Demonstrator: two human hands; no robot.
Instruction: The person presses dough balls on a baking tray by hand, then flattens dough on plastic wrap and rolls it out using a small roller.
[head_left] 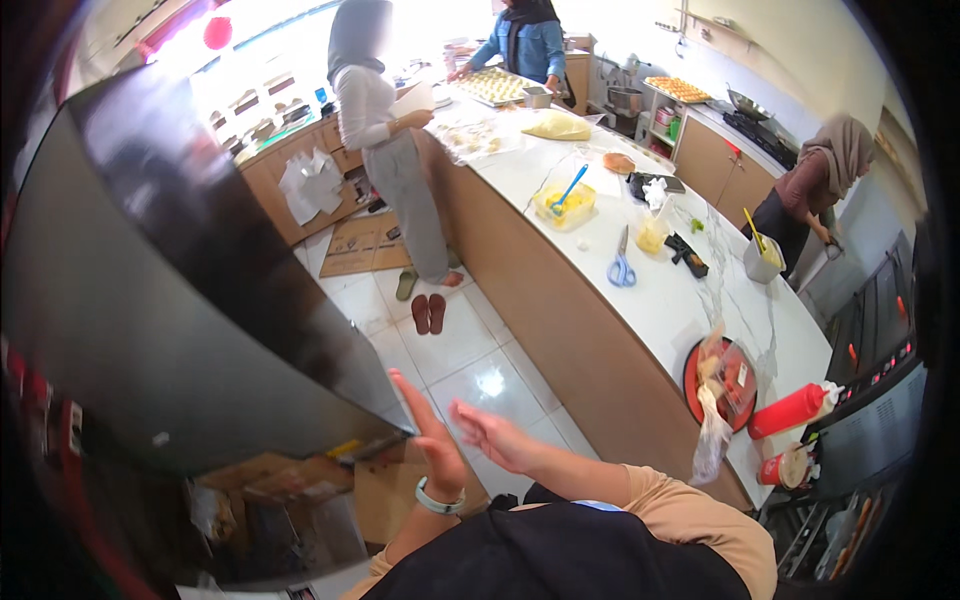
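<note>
In front of my body, my left hand (433, 440) is raised with its fingers stretched upward. A pale band (440, 498) circles that wrist. My right hand (492, 438) reaches in from the right, fingers extended toward the left one. A narrow gap lies between the two palms, and neither hand holds anything. Both are over the tiled floor, between a tall dark glossy cabinet, perhaps a refrigerator (170, 270), and a long marble-topped counter (590, 330). Blue-handled scissors (621, 268) and a yellow-smeared tub with a blue spatula (563, 204) rest on that counter.
At the counter's near end sit a red plate (693, 385) with bagged food and a red squeeze bottle (788, 411). Brown slippers (428, 314) lie on the floor. Three people stand around the counter, one near a tray of dough pieces (497, 86). Cardboard boxes (395, 492) lie below left.
</note>
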